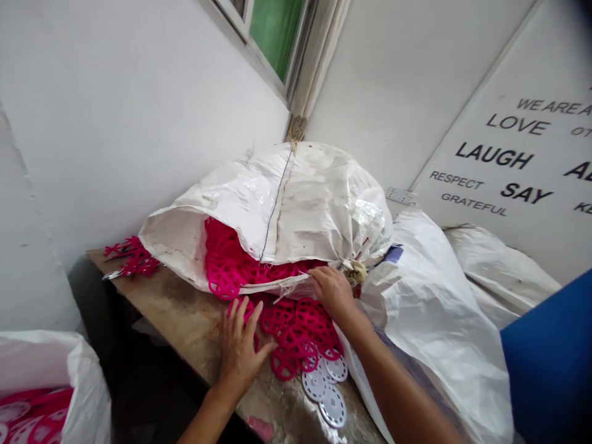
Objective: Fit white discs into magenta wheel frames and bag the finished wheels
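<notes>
A large white woven sack (324,203) lies on its side on the table, its mouth facing me. Pink openwork plastic discs (224,253) fill the mouth, and more pink discs (296,336) are spilled in a pile in front. My right hand (333,290) has its fingers closed on the sack's lower edge, near a knotted tie. My left hand (240,339), fingers spread, rests over a pink disc at the left of the pile. Several white slotted discs (326,391) lie just below the pink pile.
Red branched pieces (134,256) sit at the table's (185,327) left corner. An open white sack (87,376) with pink and white discs stands at lower left. More white sacks (430,308) crowd the right, beside a blue surface (550,351). Walls close in behind.
</notes>
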The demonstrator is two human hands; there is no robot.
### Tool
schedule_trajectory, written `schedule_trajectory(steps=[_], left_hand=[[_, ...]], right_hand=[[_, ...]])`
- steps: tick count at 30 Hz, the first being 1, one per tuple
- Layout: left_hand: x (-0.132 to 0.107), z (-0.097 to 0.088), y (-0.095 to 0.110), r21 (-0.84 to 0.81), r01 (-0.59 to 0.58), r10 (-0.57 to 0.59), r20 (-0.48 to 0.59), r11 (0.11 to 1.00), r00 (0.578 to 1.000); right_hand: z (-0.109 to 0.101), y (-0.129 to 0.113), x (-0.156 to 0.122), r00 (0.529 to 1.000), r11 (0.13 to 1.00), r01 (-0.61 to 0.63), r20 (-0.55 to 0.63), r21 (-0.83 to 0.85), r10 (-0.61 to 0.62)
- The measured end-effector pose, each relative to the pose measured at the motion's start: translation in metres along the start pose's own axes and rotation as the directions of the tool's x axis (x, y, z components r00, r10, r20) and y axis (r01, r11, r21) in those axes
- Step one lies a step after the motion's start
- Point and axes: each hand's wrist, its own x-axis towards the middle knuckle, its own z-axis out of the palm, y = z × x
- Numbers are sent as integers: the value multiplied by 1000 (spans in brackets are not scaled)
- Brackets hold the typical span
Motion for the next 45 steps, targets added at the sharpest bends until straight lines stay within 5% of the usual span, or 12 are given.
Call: schedule_trajectory(steps=[7, 11, 16, 18, 24, 33, 42, 45], left_hand=[[5, -4, 1, -38, 116, -120, -149, 993, 982], [9, -8, -5, -161, 285, -321, -299, 945, 898], [11, -4, -16, -295, 466, -540, -268, 834, 798], [11, -3, -17, -304, 471, -546, -243, 828, 802], [10, -3, -16, -247, 428, -484, -251, 869, 838], [9, -10, -11, -220, 349, -398, -249, 911, 883], [9, -1, -21, -297, 453, -530, -270, 840, 804], [10, -3, -19, -268, 423, -487, -255, 865, 835]], right_hand=[[28, -2, 79, 964, 976, -211, 156, -47, 216], [39, -24, 94, 937, 965, -261, 245, 22, 248], [62, -71, 99, 948, 968, -232, 246, 99, 202], [71, -81, 105, 949, 972, -230, 231, 45, 214], [74, -82, 132, 959, 1000, 18, 283, -23, -11], [84, -80, 108, 928, 982, -177, 323, -58, 186], [66, -74, 65, 983, 998, -42, 175, -38, 48], [63, -75, 45, 994, 997, 70, 87, -45, -65]])
